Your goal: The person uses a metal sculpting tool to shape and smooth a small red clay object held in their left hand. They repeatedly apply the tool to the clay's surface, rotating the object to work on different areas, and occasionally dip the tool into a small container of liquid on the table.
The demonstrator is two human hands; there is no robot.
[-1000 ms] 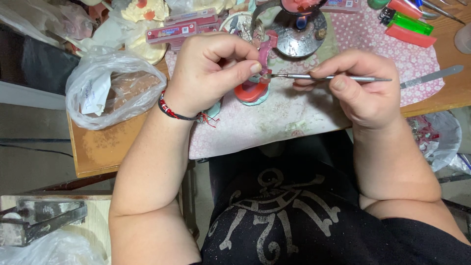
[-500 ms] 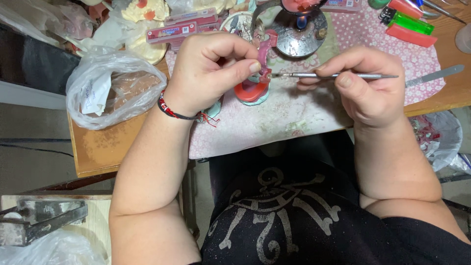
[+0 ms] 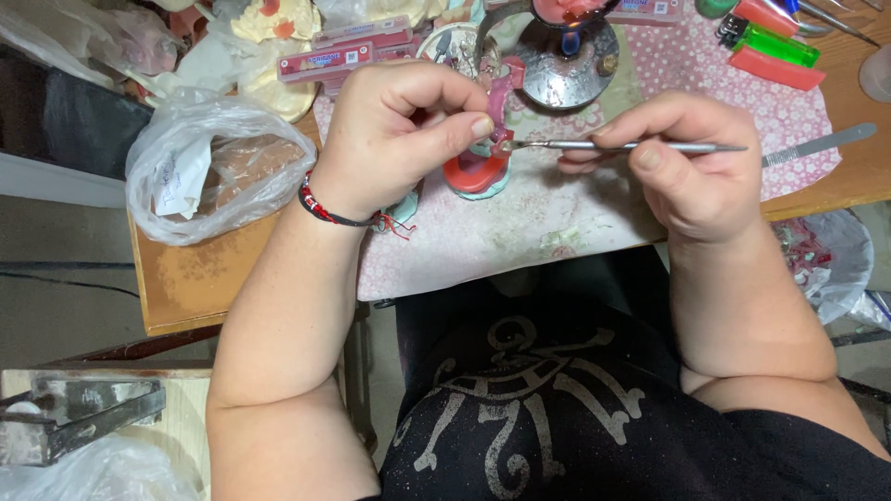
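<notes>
From the head camera we look down past a black printed shirt [image 3: 557, 417] at our two bare hands working over a pink dotted cloth [image 3: 557, 213] spread on a wooden table [image 3: 195, 278]. We take the cloth as our landmark. Above its middle, our left hand [image 3: 399, 139] is curled, thumb and fingers pinched around a pink and red wax model [image 3: 483, 158] that sits on a pale green base; a red and black bracelet [image 3: 325, 209] circles that wrist. Over the cloth's right half, our right hand [image 3: 687, 158] grips a slim metal tool [image 3: 631, 146] like a pencil, fingers closed narrowly on its shaft, and the tool's tip touches the model just beside our left thumb. At the cloth's far edge a small burner [image 3: 566, 56] shows a blue flame. Off the cloth's left edge lies a clear plastic bag [image 3: 213, 158]. At its far right corner rest a green lighter [image 3: 775, 42] and a red one, and a second metal tool [image 3: 817, 144] lies at its right edge. We judge the step in hand to be fine carving or smoothing of wax at the model's upper edge. The next stroke would call for a steady left pinch and a light, short draw of the tip, so that nothing chips.
</notes>
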